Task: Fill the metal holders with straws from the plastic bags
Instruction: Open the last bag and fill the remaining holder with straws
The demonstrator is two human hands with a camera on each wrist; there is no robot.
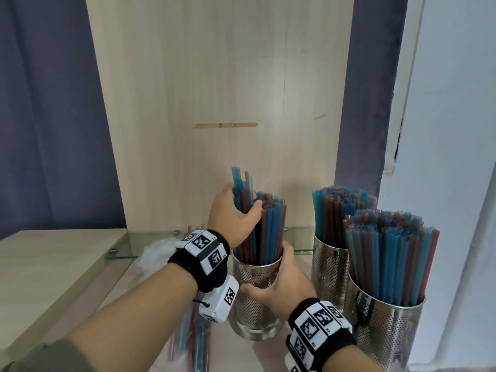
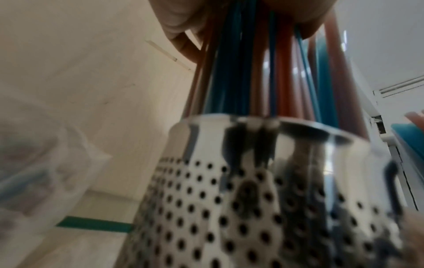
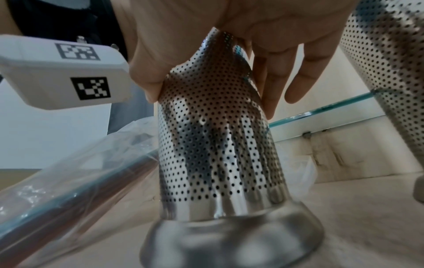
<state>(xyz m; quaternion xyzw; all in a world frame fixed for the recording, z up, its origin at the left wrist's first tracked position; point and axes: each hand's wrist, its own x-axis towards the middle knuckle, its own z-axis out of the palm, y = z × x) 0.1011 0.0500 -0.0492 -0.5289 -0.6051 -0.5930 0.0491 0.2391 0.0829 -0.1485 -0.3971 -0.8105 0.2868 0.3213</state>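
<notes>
A perforated metal holder (image 1: 255, 288) (image 2: 263, 199) (image 3: 220, 145) stands on the pale wooden surface, partly filled with blue and red straws (image 1: 268, 232). My right hand (image 1: 279, 283) (image 3: 229, 45) grips its upper wall, thumb on the near side and fingers round the far side. My left hand (image 1: 236, 216) (image 2: 229, 18) grips a bunch of straws (image 1: 243, 189) (image 2: 241, 72) whose lower ends reach into the holder and whose tops stick up above the others.
Two more holders (image 1: 330, 267) (image 1: 386, 328), packed with straws, stand close on the right. A clear plastic bag with straws (image 1: 190, 336) (image 3: 69, 190) lies at the left under my left forearm. A glass shelf edge (image 1: 123, 253) and a wooden back panel (image 1: 214, 103) lie behind.
</notes>
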